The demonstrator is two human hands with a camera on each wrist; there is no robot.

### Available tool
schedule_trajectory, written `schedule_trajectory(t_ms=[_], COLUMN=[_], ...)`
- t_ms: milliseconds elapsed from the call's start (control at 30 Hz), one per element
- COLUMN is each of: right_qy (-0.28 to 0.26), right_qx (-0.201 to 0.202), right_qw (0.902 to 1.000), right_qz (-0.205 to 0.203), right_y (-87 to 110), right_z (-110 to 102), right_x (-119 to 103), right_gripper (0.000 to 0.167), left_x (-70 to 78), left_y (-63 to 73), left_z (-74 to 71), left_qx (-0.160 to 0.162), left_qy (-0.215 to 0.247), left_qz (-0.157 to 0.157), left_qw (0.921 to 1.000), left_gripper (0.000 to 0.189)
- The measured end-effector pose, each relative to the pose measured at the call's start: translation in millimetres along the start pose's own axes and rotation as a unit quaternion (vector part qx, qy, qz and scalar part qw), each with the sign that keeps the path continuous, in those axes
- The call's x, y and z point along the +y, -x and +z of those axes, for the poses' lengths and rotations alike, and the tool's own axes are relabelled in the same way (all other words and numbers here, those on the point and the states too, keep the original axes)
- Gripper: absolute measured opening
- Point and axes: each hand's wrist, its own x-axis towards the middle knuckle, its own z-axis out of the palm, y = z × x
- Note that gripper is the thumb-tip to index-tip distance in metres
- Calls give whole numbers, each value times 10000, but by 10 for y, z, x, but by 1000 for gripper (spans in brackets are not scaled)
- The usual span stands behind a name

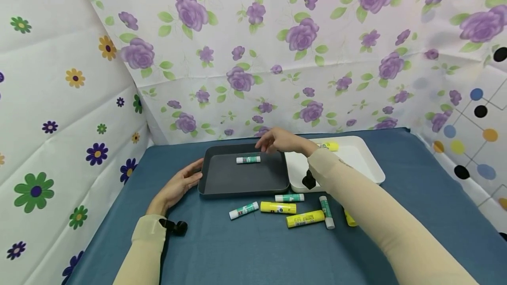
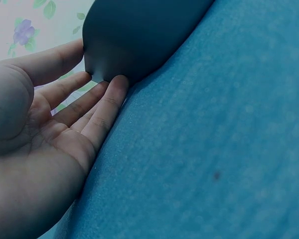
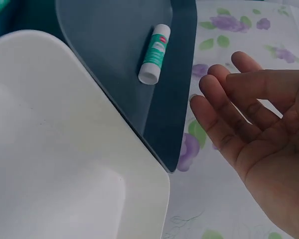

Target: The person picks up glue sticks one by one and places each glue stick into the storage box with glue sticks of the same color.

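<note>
A green-and-white glue stick (image 1: 248,159) lies inside the dark grey tray (image 1: 233,181), toward its back. My left hand (image 1: 180,186) touches the left side of this tray; in the left wrist view its extended fingers (image 2: 103,112) meet the tray's corner. Above the tray's back right part hovers my right hand (image 1: 282,140), loosely bent and holding nothing. Seen from the right wrist, that hand (image 3: 259,114) is apart from the glue stick (image 3: 155,55). Directly right of the dark tray stands a white tray (image 1: 368,166), where a yellow glue stick (image 1: 330,146) lies at the back, partly hidden by the right arm.
In front of the trays, several glue sticks lie on the blue cloth (image 1: 222,250), among them a yellow one (image 1: 278,207) and a green-and-white one (image 1: 243,210). Another yellow glue stick (image 1: 350,217) is partly covered by the right sleeve. A flowered curtain (image 1: 245,56) hangs behind.
</note>
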Motion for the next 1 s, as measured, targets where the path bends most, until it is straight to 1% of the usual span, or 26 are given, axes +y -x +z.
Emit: schedule_trajectory(t_ms=[300, 500, 700, 1000], right_qy=[76, 71, 66, 330], right_qx=[-160, -239, -270, -170], right_qw=[9992, 9984, 9978, 9976], right_qz=[-364, -515, -599, -582], right_y=[154, 320, 543, 920], right_z=[8, 7, -8, -59], right_x=[-93, -136, -167, -193], right_gripper=[36, 34, 31, 29], left_x=[13, 13, 16, 8], left_y=[12, 5, 4, 12], left_z=[-5, -12, -11, 1], left_qx=[19, 21, 19, -27], left_qy=[-28, 14, 13, 7], left_qz=[7, 19, 15, 11], left_qw=[10000, 10000, 10000, 10000], left_gripper=[67, 66, 66, 67])
